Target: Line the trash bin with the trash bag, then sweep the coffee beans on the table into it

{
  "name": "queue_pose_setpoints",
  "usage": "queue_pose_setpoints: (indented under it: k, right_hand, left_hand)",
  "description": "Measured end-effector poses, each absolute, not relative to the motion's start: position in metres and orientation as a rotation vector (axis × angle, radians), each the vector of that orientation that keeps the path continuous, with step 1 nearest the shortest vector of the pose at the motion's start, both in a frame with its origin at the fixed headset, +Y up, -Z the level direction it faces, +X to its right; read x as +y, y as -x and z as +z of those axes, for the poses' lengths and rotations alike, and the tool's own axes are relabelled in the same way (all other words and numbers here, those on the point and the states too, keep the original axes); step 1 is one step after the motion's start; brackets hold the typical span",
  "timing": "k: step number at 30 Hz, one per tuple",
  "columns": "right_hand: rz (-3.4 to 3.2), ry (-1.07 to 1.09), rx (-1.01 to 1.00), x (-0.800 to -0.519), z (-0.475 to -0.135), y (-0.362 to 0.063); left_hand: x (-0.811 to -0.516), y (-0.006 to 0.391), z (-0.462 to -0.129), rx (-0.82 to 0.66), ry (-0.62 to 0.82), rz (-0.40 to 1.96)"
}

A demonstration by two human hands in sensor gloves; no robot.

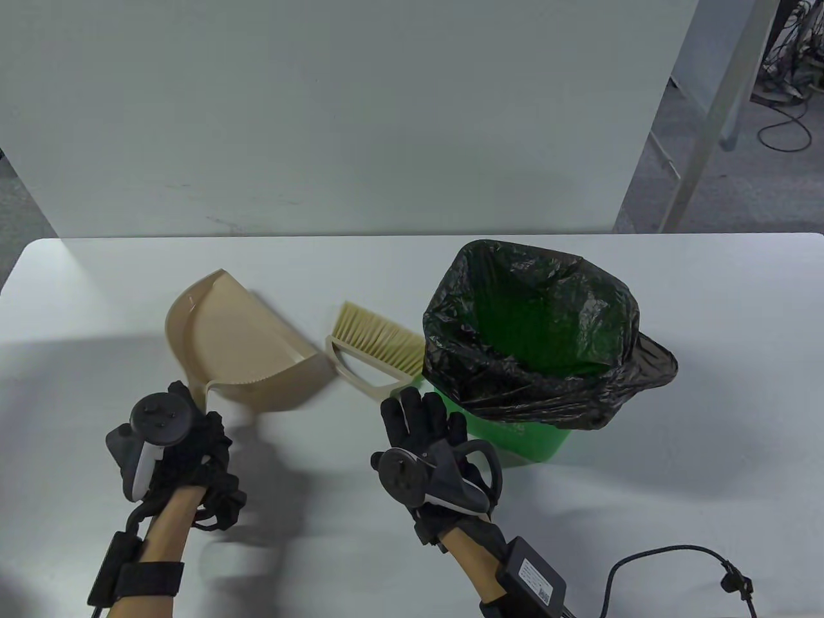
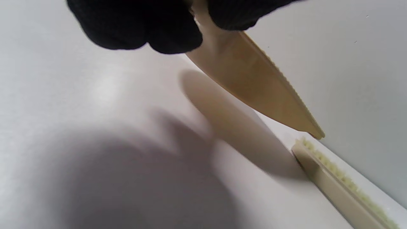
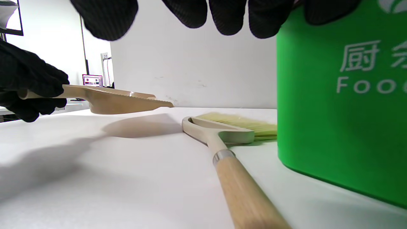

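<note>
- The left hand (image 1: 174, 444) grips the handle of the beige plastic dustpan (image 1: 238, 341), fingers curled round it; the right wrist view shows the pan lifted clear of the white table (image 1: 708, 386) and casting a shadow beneath.
- The dustpan looks light and rigid, a thin moulded shell with a toothed rear edge. The handle is the sound place to hold it, and one hand should manage it easily.
- The right hand (image 1: 425, 438) hangs above the brush handle with fingers straight and relaxed, holding nothing.
- The hand brush (image 1: 376, 351) lies flat on the table between the dustpan and the green trash bin (image 1: 528, 438), its pale bristles close to the bin's side.
- Its wooden handle (image 3: 244, 190) looks stiff, smooth and round. It is probably best gripped mid-handle; the bristles are soft and will flex.
- The bin stands at the right of the table, already lined with the black trash bag (image 1: 534, 328), whose rim is folded over the edge. The bag is thin, crinkly film, easily dragged loose, and the bin seems light enough to slide if knocked.
- No coffee beans are visible in any view.
</note>
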State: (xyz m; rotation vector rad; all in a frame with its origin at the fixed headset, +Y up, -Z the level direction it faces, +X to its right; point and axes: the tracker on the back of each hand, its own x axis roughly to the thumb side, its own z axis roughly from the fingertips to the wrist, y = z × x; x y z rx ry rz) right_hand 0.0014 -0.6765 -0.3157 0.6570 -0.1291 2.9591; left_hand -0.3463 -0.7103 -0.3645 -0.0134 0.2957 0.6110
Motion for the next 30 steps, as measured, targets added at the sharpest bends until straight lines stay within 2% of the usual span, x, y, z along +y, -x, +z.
queue_pose_setpoints:
  k: [17, 30]
  right_hand:
    - [2.954, -0.645, -0.067, -0.678, -0.316, -0.003]
    - [2.940, -0.636, -0.039, -0.680, -0.317, -0.003]
  left_hand:
    - [-0.726, 0.336, -0.371, 0.277, 0.100, 0.563]
    - [-0.722, 0.334, -0.369, 0.272, 0.150, 0.574]
